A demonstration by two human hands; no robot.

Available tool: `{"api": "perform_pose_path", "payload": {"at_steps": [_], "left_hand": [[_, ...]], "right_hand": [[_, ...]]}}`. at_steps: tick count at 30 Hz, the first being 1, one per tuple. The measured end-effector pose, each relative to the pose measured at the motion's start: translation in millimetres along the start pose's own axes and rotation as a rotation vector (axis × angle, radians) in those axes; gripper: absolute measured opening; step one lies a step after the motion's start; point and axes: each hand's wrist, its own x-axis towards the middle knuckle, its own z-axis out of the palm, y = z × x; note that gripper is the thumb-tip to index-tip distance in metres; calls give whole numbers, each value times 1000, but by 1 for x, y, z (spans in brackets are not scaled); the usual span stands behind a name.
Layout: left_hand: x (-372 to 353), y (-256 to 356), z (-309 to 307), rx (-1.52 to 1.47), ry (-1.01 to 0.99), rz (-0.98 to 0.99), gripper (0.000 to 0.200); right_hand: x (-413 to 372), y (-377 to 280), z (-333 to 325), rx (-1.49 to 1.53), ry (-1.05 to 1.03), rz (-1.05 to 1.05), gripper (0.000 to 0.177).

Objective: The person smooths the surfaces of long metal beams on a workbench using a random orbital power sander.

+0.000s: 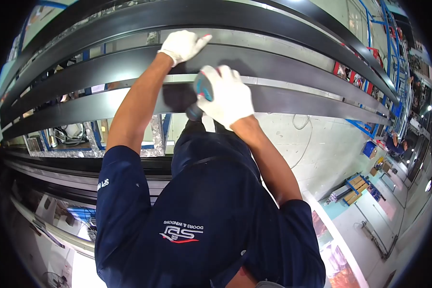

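Note:
My left hand [183, 46], in a white glove, lies over the far edge of a long dark metal profile [269, 61]. One red-tipped finger points out to the right. In my right hand [229, 98], also gloved in white, is a cordless power drill [204, 87] with a grey and teal body. The drill overlaps the nearer dark profile [297, 98] in this view, and its dark lower end [194, 113] shows close to my waist. Its working tip is hidden.
More dark profiles [216, 15] run side by side beyond my hands. A foil-wrapped rack [93, 137] stands to the left below them. A thin cable [308, 137] lies on the pale floor. Blue racking [391, 43] and another person [396, 144] are at the right.

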Motion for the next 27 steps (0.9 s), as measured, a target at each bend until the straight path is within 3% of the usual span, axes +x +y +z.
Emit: {"api": "perform_pose_path", "payload": {"at_steps": [2,4,6,7,10,12,18,22,27], "left_hand": [[-12,-19,-2,-256,247,4,73],[-41,-35,-36,-192,209,-139,59],[-75,-96,-20,12,462,95,46],[-95,-127,-10,84,484,57,43],[-143,-155,12,342,604,-1,46],[-142,-156,19,333,590,-64,47],[-139,-157,22,452,638,-33,44],[-137,-161,25,438,637,-44,46],[-137,-149,20,343,671,-96,47]], "right_hand": [[16,-19,2,6,-32,-18,62],[30,-36,8,9,-40,-55,63],[46,-53,11,29,-84,-108,64],[54,-61,14,34,-95,-107,65],[73,-71,14,34,-45,-140,66],[78,-64,3,-34,-91,-92,64],[53,19,-30,-121,-23,40,70],[24,103,-51,-108,182,60,67],[2,193,-82,-15,284,266,64]]}}
